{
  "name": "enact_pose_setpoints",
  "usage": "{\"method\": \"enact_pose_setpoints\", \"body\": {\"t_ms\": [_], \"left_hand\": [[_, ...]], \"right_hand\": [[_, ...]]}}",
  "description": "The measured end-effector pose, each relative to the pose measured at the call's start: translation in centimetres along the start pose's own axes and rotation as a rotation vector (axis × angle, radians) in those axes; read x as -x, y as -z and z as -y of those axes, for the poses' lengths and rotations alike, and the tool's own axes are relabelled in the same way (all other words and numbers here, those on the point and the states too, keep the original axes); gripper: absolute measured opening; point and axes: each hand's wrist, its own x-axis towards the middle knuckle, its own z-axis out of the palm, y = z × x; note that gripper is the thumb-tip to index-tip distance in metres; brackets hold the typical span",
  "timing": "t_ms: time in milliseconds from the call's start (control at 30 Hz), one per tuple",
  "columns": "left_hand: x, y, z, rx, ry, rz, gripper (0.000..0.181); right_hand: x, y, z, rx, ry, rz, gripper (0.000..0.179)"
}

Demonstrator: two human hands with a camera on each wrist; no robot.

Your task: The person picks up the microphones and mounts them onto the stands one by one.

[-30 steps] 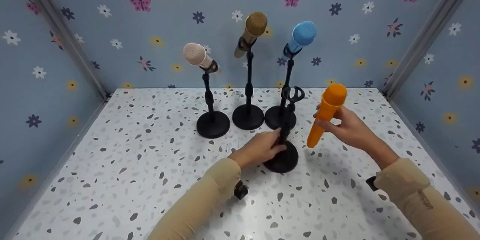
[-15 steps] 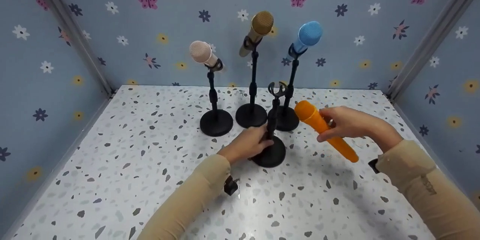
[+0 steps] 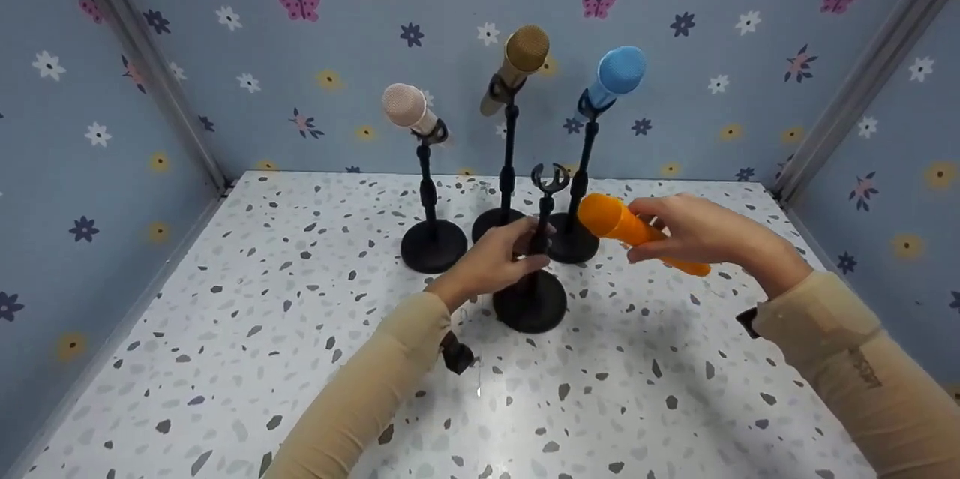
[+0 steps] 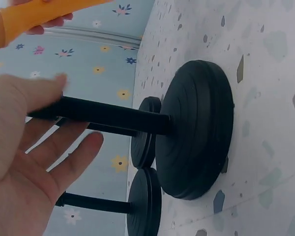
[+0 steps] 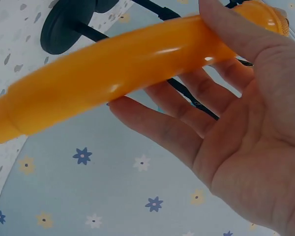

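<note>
My left hand (image 3: 491, 261) has its thumb and fingers about the pole of a black microphone stand (image 3: 531, 306), whose forked clip at the top holds nothing. In the left wrist view, the thumb is blurred against the pole, and the round stand base (image 4: 196, 130) rests on the table. To the right, my right hand (image 3: 697, 232) grips an orange microphone (image 3: 606, 218) between thumb and fingers. Its head points left, just below and right of the clip, apart from it. The right wrist view shows the orange microphone (image 5: 113, 69) lying across the fingers.
Behind stand more black stands: one bears a pale pink microphone (image 3: 407, 106), one a gold microphone (image 3: 525, 49), one a blue microphone (image 3: 619, 71). They stand on a speckled white table (image 3: 300, 359). A flowered blue wall (image 3: 337, 37) closes the back.
The stand has shifted left, and my left hand has slid up its pole. My right hand has brought the orange microphone left toward the clip, tipping it from near upright to slanting.
</note>
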Motion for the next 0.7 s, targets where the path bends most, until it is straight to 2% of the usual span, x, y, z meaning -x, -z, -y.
{"method": "enact_pose_setpoints", "body": {"t_ms": [167,267,467,700], "left_hand": [[-0.1,0.1,-0.1,-0.031,-0.02,-0.013,0.035],[0.0,0.5,-0.1,-0.037,-0.012,-0.029,0.034],[-0.2,1.1,0.0,-0.078,-0.018,-0.023,0.03],[-0.5,1.0,-0.1,-0.142,-0.066,-0.004,0.026]], "right_hand": [[-0.2,0.1,0.5,-0.03,0.023,-0.09,0.033],[-0.4,0.2,1.3,-0.096,0.047,-0.157,0.039],[-0.2,1.0,3.3,-0.262,0.157,-0.353,0.039],[-0.1,3.1,6.0,-0.402,0.301,-0.577,0.049]]}}
